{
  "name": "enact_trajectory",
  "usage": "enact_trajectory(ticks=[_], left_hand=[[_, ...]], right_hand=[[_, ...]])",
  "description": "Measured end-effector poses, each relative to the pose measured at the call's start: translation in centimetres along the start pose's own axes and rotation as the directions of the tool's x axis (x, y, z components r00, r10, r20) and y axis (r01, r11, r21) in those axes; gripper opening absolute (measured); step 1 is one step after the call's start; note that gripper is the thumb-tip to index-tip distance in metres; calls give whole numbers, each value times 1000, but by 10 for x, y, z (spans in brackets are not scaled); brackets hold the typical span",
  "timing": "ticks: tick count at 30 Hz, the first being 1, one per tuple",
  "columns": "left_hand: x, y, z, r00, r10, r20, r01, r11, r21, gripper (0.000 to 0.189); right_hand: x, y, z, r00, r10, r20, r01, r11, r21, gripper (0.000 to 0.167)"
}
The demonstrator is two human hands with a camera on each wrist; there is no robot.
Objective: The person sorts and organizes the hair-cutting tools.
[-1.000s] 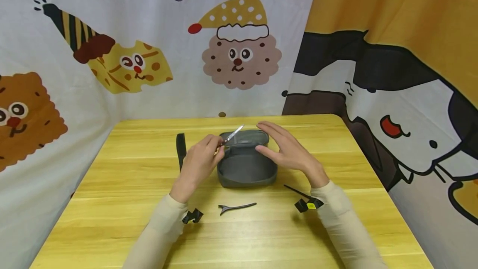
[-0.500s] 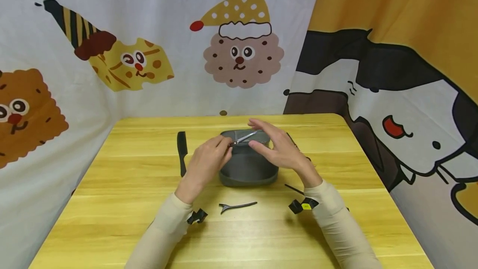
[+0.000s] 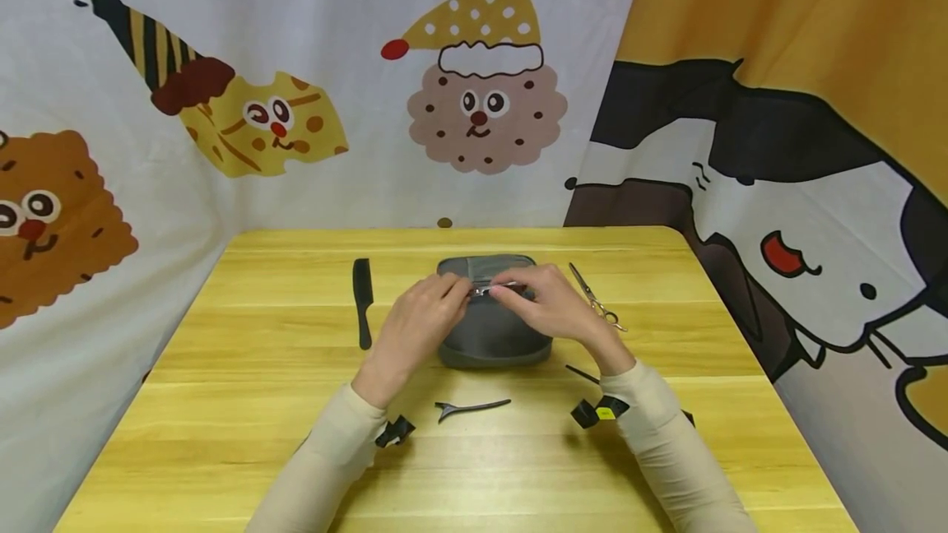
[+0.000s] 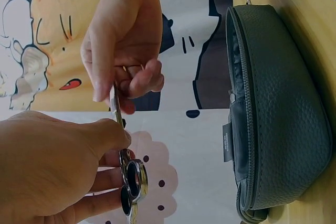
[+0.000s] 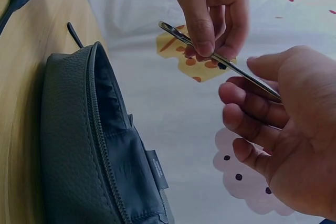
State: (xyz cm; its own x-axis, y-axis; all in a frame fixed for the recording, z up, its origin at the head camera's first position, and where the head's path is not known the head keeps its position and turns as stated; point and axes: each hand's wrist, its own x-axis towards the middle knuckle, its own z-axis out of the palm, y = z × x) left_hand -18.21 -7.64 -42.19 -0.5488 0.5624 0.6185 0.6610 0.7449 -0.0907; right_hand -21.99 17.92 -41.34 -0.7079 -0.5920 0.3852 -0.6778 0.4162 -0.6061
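My left hand [image 3: 415, 319] pinches a pair of silver hair scissors [image 4: 134, 179] near the finger rings, which hang below its thumb in the left wrist view. The blades point right, into my right hand [image 3: 559, 307]. In the right wrist view, the right fingers [image 5: 249, 108] curl around the blade end, with the thumb just above it; the tip is hidden there. Both hands hover over a grey zip pouch [image 3: 496, 336] that stands on the table. Its zip is undone, and the dark lining and a small label show in the wrist views.
A black comb [image 3: 362, 298] lies left of the pouch. To its right lies another pair of scissors [image 3: 595, 298]. A dark hair clip [image 3: 474, 409] is in front of the pouch; a thin dark piece [image 3: 583, 373] pokes out beside the right sleeve.
The left hand has moved right with the scissors, and they have turned more level. My right thumb and fingers have closed in around the blades. The scissors on the table have come into view.
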Motion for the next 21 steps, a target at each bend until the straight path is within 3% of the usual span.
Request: enact_trajectory(ticks=[6,13,21], left_hand=[[0,1,-1,1000,5,0,-5,1000,15,14],[1,0,2,1000,-7,-15,7,1000,-3,19],[0,-7,5,997,-63,-54,57,994,-94,44]], right_hand=[[0,1,4,1000,-10,-10,11,998,55,20],[1,1,8,993,-72,-93,78,996,53,23],[0,5,9,983,-62,-175,69,997,35,23]])
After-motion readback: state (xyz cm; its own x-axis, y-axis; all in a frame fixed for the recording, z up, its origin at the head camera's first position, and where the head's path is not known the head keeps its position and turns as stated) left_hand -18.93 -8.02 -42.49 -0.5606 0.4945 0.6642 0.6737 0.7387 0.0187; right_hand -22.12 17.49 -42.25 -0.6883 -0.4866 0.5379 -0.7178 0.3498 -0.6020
